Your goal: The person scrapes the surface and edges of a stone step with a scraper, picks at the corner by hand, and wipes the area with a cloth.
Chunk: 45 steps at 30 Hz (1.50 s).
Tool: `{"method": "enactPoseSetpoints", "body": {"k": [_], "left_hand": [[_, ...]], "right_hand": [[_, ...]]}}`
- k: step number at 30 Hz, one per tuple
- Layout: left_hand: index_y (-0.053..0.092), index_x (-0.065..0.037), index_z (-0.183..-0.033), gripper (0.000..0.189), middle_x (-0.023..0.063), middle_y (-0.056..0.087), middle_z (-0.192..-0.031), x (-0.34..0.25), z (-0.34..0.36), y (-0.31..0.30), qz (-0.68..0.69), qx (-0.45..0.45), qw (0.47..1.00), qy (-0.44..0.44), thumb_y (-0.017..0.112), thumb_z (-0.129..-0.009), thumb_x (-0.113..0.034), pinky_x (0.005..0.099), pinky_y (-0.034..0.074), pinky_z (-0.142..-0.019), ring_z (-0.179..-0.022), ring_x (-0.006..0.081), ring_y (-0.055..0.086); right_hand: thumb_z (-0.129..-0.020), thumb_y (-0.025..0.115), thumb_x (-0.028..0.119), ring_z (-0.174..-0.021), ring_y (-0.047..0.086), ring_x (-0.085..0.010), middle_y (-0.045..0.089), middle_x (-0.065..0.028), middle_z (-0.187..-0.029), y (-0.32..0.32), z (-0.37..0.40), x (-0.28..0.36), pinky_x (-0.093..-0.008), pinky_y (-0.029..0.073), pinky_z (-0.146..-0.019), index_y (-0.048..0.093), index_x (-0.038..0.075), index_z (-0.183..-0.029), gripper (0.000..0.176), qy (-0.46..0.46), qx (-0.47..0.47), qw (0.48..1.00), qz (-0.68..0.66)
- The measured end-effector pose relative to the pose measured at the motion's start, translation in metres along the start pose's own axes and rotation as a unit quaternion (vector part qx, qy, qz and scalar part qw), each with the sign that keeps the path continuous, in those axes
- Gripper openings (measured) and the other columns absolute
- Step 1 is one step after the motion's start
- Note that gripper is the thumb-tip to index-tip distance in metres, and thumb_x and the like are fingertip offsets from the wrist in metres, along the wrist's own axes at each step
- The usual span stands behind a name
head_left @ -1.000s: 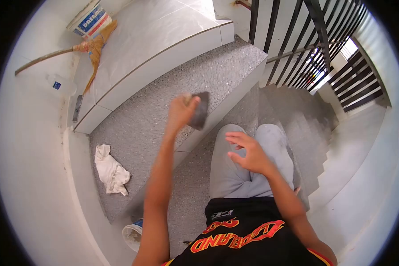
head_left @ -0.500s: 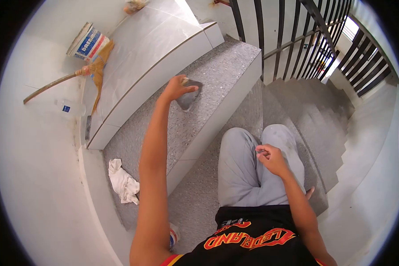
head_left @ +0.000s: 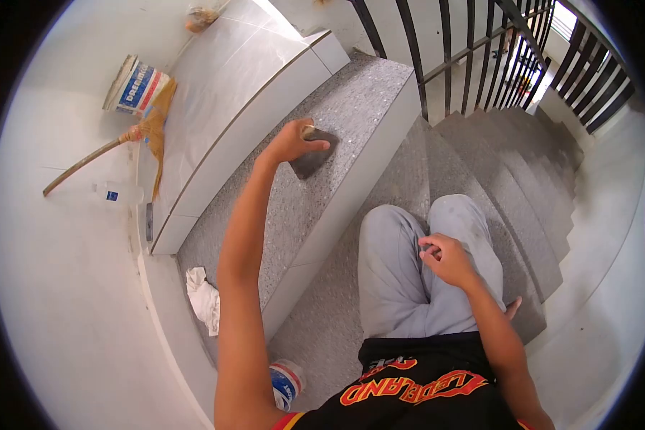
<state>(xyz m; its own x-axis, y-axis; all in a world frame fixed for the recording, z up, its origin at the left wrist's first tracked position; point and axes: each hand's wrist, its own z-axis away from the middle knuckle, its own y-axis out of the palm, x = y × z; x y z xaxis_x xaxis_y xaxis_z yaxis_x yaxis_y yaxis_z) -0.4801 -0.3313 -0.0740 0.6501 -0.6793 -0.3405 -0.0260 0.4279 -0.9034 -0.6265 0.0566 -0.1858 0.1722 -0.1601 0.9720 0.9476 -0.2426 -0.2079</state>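
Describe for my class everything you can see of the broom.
The broom has a brown, curved, wooden-looking handle and yellowish, straw-like bristles, bound where they meet. Its flared bristles spread by the edge of the tiled step, partly in front of the bucket; whether they touch the bucket is unclear. Nobody holds the broom.

Left hand (head_left: 297,142) reaches forward, gripping; right hand (head_left: 448,261) held lower, loosely curled

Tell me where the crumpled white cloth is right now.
In the head view, the crumpled white cloth lies on the speckled grey step, low on the left side, its right edge meeting the outline of the person's left arm.
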Motion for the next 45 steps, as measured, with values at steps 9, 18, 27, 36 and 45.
{"method": "enactPoseSetpoints", "body": {"k": [9, 18, 27, 36, 45], "left_hand": [[0.061, 0.001, -0.093, 0.051, 0.0082, 0.063, -0.078, 0.077, -0.007, 0.007, 0.019, -0.248, 0.968, 0.012, 0.077, -0.072, -0.043, 0.0332, 0.047, -0.067, -0.074, 0.0167, 0.059], [0.053, -0.004, -0.102, 0.020, 0.0166, 0.059, -0.091, -0.127, 0.124, 0.070, 0.269, -0.140, 0.948, -0.093, 0.053, -0.093, -0.022, 0.0393, 0.048, -0.073, -0.080, 0.0296, 0.060], [0.021, 0.002, -0.145, 0.073, 0.0195, 0.018, -0.152, -0.089, 0.139, 0.082, 0.299, -0.039, 0.945, 0.126, 0.032, -0.096, -0.051, 0.0480, 0.011, -0.113, -0.142, 0.0313, 0.014], [0.027, 0.000, -0.143, 0.077, 0.0135, 0.019, -0.153, -0.052, 0.034, 0.083, -0.136, -0.103, 0.980, 0.101, 0.038, -0.092, -0.055, 0.0662, 0.008, -0.106, -0.142, 0.0350, 0.013], [0.027, -0.008, -0.145, 0.076, 0.0071, 0.022, -0.153, -0.057, 0.014, 0.066, -0.162, -0.086, 0.973, 0.142, 0.043, -0.090, -0.058, 0.0646, 0.011, -0.107, -0.142, 0.0320, 0.013]], "right_hand": [[-0.078, 0.065, 0.008, -0.070, 0.065, -0.0196, 0.064, -0.0118, -0.089, 0.001, -0.002, -0.002, -0.0298, 0.052, -0.062, 0.063, -0.001, -0.095, 0.020, -0.035, -0.011, 0.998, 0.045], [-0.077, 0.073, 0.029, -0.105, 0.058, -0.0212, 0.054, -0.0176, -0.125, 0.016, -0.004, 0.044, -0.0330, 0.048, -0.085, 0.038, -0.002, -0.136, 0.076, 0.037, -0.031, 0.986, -0.159], [-0.083, 0.053, 0.027, -0.112, 0.053, -0.0276, 0.041, -0.0204, -0.137, -0.012, -0.021, 0.037, -0.0396, 0.043, -0.094, 0.016, 0.005, -0.147, 0.077, 0.033, -0.022, 0.900, -0.433], [-0.080, 0.048, 0.020, -0.108, 0.055, -0.0324, 0.044, -0.0209, -0.135, -0.020, -0.038, -0.008, -0.0424, 0.044, -0.092, 0.023, 0.008, -0.145, 0.071, 0.095, -0.141, 0.869, -0.465], [-0.080, 0.046, 0.020, -0.104, 0.058, -0.0300, 0.046, -0.0213, -0.133, -0.019, -0.047, -0.025, -0.0410, 0.047, -0.089, 0.022, 0.007, -0.145, 0.070, 0.100, -0.080, 0.896, -0.424]]}}
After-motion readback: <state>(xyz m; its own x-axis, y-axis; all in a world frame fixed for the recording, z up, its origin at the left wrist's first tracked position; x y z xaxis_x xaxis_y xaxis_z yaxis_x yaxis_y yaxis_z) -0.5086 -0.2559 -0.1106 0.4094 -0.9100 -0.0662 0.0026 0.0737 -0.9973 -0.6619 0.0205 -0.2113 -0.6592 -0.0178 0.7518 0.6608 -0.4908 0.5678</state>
